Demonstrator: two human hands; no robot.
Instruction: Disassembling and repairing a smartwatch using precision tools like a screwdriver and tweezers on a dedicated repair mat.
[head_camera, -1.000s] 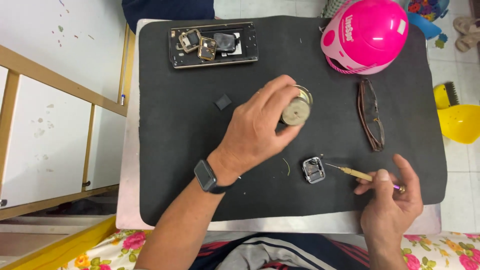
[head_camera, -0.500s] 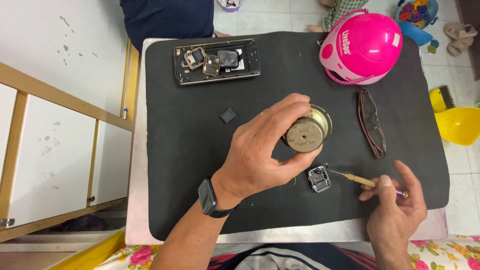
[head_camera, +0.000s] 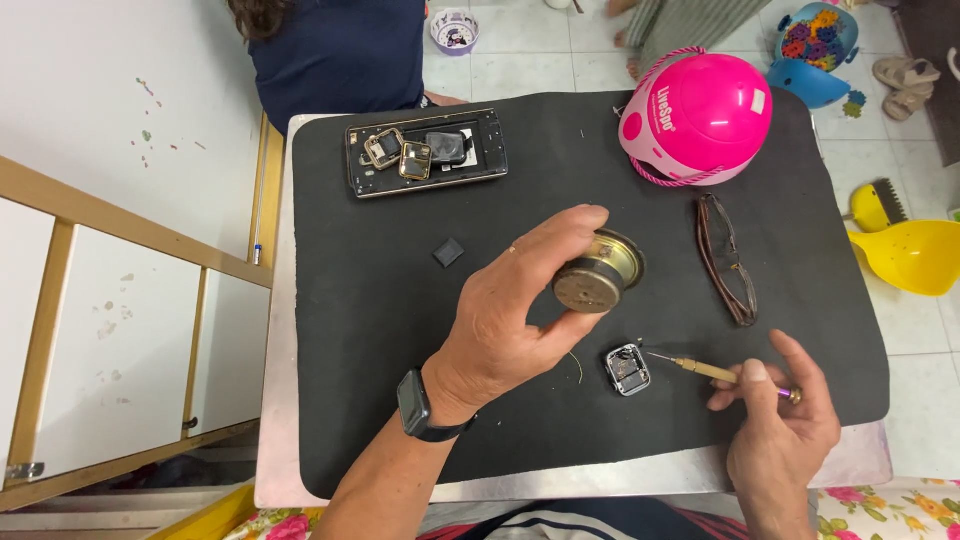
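- Since the earlier frames the left hand (head_camera: 520, 315) has lifted the round brass speaker (head_camera: 597, 272) a little higher and tilted it, so its flat back faces the camera more squarely; the right hand (head_camera: 780, 415) has kept its place at the near right edge of the mat.
- The left hand grasps the round brass speaker between the thumb below and the fingers curled over its top, closed firmly around its body; the speaker is held above the middle of the black mat (head_camera: 380, 330).
- The right hand is pinched shut on a thin screwdriver (head_camera: 715, 372) with a wooden handle, its tip pointing left at the small opened watch case (head_camera: 627, 369), which lies on the mat just beside it.
- A dark smartwatch (head_camera: 415, 405) sits on the left wrist.
- Farther back on the mat lie a tray of watch parts (head_camera: 425, 152), a small black square piece (head_camera: 448, 252), brown glasses (head_camera: 727, 260) and a pink helmet (head_camera: 697, 118).
- A person in a dark blue top (head_camera: 335, 50) sits beyond the table.
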